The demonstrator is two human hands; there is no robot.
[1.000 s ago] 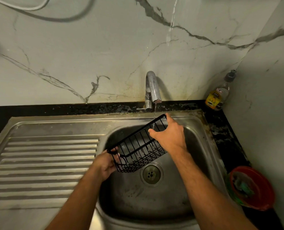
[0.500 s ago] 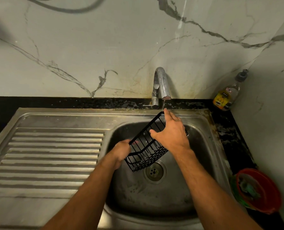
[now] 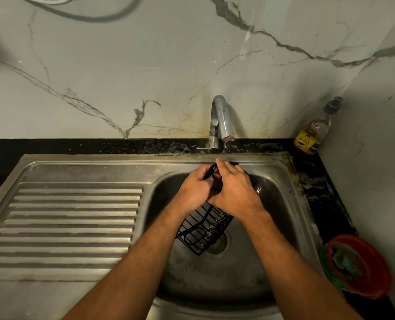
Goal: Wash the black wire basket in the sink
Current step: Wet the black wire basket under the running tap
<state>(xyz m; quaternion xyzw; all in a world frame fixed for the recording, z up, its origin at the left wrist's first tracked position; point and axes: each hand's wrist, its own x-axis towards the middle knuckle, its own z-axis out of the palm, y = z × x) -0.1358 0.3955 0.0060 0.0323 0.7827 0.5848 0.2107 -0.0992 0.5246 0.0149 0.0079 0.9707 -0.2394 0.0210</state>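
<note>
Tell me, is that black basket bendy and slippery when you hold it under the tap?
Probably stiff: the black wire basket keeps its boxy shape though the left hand and right hand grip only its upper end. Likely light, being mostly gaps between thin wires. Maybe a bit slippery, since water trickles from the faucet onto it.

Count, head view:
- 1 black wire basket (image 3: 203, 232), over sink
- 2 hands: left hand (image 3: 195, 190), right hand (image 3: 234, 194), both on basket
- 1 steel sink (image 3: 275, 172), 1 ribbed drainboard (image 3: 72, 222), 1 drain (image 3: 219, 244)
- 1 tap (image 3: 220, 118), 1 thin water stream (image 3: 224, 150)
- 1 bottle (image 3: 313, 132), yellow label, back corner of desk (image 3: 316, 181)
- 1 red bowl (image 3: 362, 265), contents unclear
- 1 cable (image 3: 95, 18) on wall, top left
</note>
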